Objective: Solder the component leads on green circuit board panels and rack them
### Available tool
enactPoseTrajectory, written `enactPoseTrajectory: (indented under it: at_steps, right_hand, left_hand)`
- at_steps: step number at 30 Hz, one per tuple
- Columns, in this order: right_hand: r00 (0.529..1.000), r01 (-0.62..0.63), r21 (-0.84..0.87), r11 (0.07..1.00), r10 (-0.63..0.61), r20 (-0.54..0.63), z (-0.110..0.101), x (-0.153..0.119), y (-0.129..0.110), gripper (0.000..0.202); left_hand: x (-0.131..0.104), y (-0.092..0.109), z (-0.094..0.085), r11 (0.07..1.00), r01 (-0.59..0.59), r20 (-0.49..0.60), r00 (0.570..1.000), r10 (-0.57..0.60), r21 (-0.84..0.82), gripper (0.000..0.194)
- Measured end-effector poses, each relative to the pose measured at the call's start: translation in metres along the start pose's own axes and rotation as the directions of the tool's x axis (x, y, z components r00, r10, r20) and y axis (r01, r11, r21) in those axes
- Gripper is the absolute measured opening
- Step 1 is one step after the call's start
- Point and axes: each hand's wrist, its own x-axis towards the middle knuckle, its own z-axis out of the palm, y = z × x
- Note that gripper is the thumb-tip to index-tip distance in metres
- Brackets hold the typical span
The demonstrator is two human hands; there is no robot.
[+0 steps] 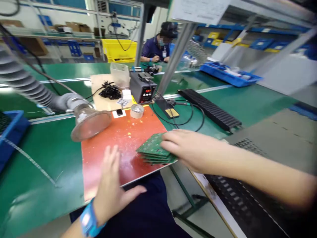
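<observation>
A stack of green circuit boards (155,147) sits over the right front part of the orange mat (99,165). My right hand (177,145) grips the stack by its right side, fingers over the top board and the thumb hidden. Several board edges show one above another, slightly fanned. My left hand (114,185) hovers at the mat's front edge, thumb spread away from the fingers, holding nothing. A blue band (89,219) circles the left wrist.
A fume hose's funnel (92,124) hangs over the mat's left side. Behind the mat stand a tape roll (137,111), a soldering station (143,87) and a pile of black parts (110,91). A black ribbed rack (210,109) lies right. Across the bench sits a co-worker (157,48).
</observation>
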Motion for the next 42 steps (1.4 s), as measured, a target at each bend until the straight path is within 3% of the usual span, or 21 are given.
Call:
enactPoseTrajectory:
  at_steps: [2,4,6,8,9,10,11,13,17,20,23,26,29,31,34,35,37,39,42]
  right_hand:
    - [0.987,0.153,0.009,0.988,-0.154,0.053,0.005,0.055,-0.026,0.030]
    - [0.978,0.204,0.090,0.975,-0.207,0.033,0.013,0.091,-0.044,0.033]
    - [0.970,0.242,0.117,0.963,-0.244,0.007,0.023,0.108,-0.048,0.033]
    - [0.963,0.270,0.178,0.946,-0.266,-0.048,0.040,0.110,-0.036,0.034]
    - [0.962,0.274,0.249,0.929,-0.261,-0.084,0.051,0.107,-0.026,0.053]
    - [0.970,0.229,0.470,0.852,-0.162,-0.179,0.066,0.104,-0.015,0.077]
    - [0.972,0.180,0.675,0.715,-0.024,-0.233,0.083,0.101,-0.005,0.092]
    - [0.971,0.164,0.755,0.634,0.031,-0.236,0.120,0.098,0.007,0.107]
    - [0.967,0.146,0.835,0.530,0.103,-0.234,0.179,0.099,-0.002,0.096]
    - [0.965,0.119,0.870,0.479,0.148,-0.214,0.196,0.100,-0.014,0.074]
    - [0.972,0.103,0.884,0.455,0.144,-0.187,0.195,0.102,-0.014,0.061]
    - [0.983,0.084,0.897,0.434,0.109,-0.145,0.176,0.111,-0.007,0.062]
    - [0.998,0.064,0.909,0.412,-0.003,-0.069,0.139,0.135,0.004,0.066]
    - [0.990,0.044,0.914,0.403,-0.142,0.015,0.114,0.158,0.012,0.071]
    - [0.901,-0.006,0.889,0.457,-0.383,0.204,0.086,0.201,0.017,0.065]
    - [0.847,-0.022,0.875,0.483,-0.457,0.273,0.081,0.216,0.016,0.058]
    - [0.728,-0.043,0.840,0.541,-0.559,0.397,0.076,0.242,0.011,0.044]
    - [0.636,-0.031,0.797,0.604,-0.603,0.482,0.074,0.263,0.003,0.030]
    - [0.587,0.045,0.744,0.667,-0.620,0.521,0.074,0.282,-0.006,0.027]
  left_hand:
    - [0.008,0.005,0.027,1.000,-0.022,-0.006,1.000,0.022,0.007,0.112]
    - [0.008,-0.002,0.046,0.992,0.119,-0.128,0.984,-0.122,-0.037,0.096]
    - [0.002,-0.016,0.054,0.956,0.253,-0.175,0.945,-0.277,-0.145,0.083]
    - [-0.007,-0.029,0.053,0.909,0.321,-0.134,0.922,-0.365,-0.264,0.076]
    - [-0.010,-0.034,0.051,0.888,0.336,-0.102,0.918,-0.383,-0.313,0.074]
    - [-0.012,-0.037,0.049,0.870,0.345,-0.071,0.917,-0.393,-0.352,0.073]
    - [-0.011,-0.038,0.048,0.856,0.350,-0.048,0.917,-0.396,-0.381,0.072]
    - [-0.007,-0.037,0.048,0.836,0.352,-0.027,0.917,-0.399,-0.420,0.074]
    - [0.003,-0.030,0.056,0.854,0.341,-0.089,0.910,-0.405,-0.393,0.096]
    - [-0.003,-0.028,0.061,0.887,0.357,-0.114,0.908,-0.403,-0.291,0.097]
    - [-0.013,-0.028,0.056,0.895,0.409,-0.086,0.900,-0.428,-0.176,0.082]
    - [-0.009,-0.027,0.038,0.851,0.491,-0.036,0.862,-0.505,-0.188,0.064]
    - [0.007,-0.019,0.014,0.757,0.525,0.051,0.833,-0.551,-0.388,0.053]
    - [0.013,-0.012,0.001,0.570,0.553,0.171,0.792,-0.586,-0.608,0.054]
    - [0.006,-0.001,-0.005,0.077,0.593,0.424,0.654,-0.626,-0.801,0.051]
    - [0.001,0.001,-0.005,-0.075,0.587,0.494,0.598,-0.631,-0.806,0.048]
    - [-0.011,0.002,-0.003,-0.280,0.543,0.575,0.506,-0.643,-0.792,0.041]
    - [-0.021,0.001,-0.005,-0.364,0.516,0.608,0.452,-0.653,-0.775,0.038]
    - [-0.032,-0.001,-0.017,-0.301,0.592,0.614,0.444,-0.653,-0.748,0.045]
